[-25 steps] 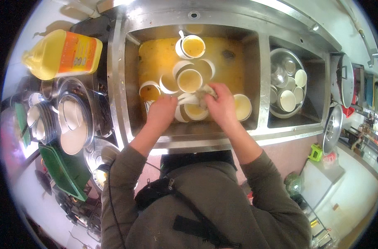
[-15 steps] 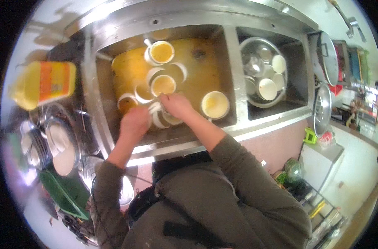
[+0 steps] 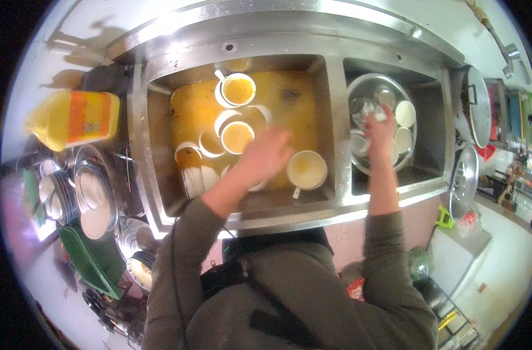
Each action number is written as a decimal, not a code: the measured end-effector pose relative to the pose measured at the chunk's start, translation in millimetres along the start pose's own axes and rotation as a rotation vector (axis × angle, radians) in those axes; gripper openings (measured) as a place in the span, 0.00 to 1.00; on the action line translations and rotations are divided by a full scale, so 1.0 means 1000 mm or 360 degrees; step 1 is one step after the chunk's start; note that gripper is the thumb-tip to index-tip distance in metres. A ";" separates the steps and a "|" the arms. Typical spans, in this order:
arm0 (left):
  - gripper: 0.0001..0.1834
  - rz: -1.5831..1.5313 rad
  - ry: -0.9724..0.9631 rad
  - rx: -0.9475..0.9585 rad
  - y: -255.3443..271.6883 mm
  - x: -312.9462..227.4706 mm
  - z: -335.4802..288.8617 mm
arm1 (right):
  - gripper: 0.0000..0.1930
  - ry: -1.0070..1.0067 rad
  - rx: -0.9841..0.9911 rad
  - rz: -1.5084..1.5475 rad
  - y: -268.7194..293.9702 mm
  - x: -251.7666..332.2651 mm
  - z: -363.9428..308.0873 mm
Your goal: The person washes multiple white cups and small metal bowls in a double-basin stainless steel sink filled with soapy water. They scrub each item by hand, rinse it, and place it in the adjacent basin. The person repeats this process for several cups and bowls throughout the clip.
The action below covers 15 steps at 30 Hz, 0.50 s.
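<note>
My left hand [image 3: 267,154] is over the left sink basin [image 3: 330,116], near a white cup [image 3: 307,170] with yellowish liquid inside. Motion smears its fingers, so whether it holds anything does not show. Over in the right basin, my right hand [image 3: 381,131] reaches into a round metal bowl [image 3: 354,90]. Its fingertips are at a clear, shiny item [image 3: 363,108], though I cannot make out a grip. White cups [image 3: 405,114] lie around it in the bowl. In the orange-yellow water of the left basin stand several more white handled cups [image 3: 238,138], some partly hidden by my left forearm.
A yellow jug [image 3: 73,121] with an orange label is left of the sink. Below it are stacked plates [image 3: 94,201] and a green bin [image 3: 91,262]. Right of the sink are a large metal pot [image 3: 475,108] and a metal strainer [image 3: 464,182]. A ladle [image 3: 507,58] hangs on the wall.
My right hand has moved from the left basin across to the metal bowl. My left hand has shifted right, away from the cups at the lower left. The view has shifted slightly.
</note>
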<state>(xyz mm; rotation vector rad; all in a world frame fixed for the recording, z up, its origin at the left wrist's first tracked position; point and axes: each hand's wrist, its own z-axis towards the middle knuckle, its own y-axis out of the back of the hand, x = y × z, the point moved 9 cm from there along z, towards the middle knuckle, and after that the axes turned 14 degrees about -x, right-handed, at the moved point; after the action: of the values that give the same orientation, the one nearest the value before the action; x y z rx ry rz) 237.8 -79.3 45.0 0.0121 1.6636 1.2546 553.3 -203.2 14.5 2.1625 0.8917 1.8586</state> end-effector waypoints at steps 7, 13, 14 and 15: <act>0.21 0.1283 0.0369 -0.0151 0.016 0.160 0.127 | 0.37 0.0714 0.0156 -0.1277 0.043 -0.059 0.095; 0.20 0.1647 0.0753 0.0404 0.012 0.228 0.121 | 0.25 0.1158 0.0044 -0.0803 0.017 0.024 -0.011; 0.19 0.1510 0.0904 0.0472 0.012 0.241 0.111 | 0.23 0.1004 0.0131 -0.0684 0.001 0.028 -0.037; 0.19 0.1388 0.1045 0.0487 0.016 0.254 0.103 | 0.21 0.1033 0.0208 -0.0440 -0.018 0.043 -0.068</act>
<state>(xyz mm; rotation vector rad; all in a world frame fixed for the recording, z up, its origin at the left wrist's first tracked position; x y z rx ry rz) 177.3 136.0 -113.4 0.6312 2.5564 1.7279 485.9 -183.7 57.3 1.3797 1.3702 2.4283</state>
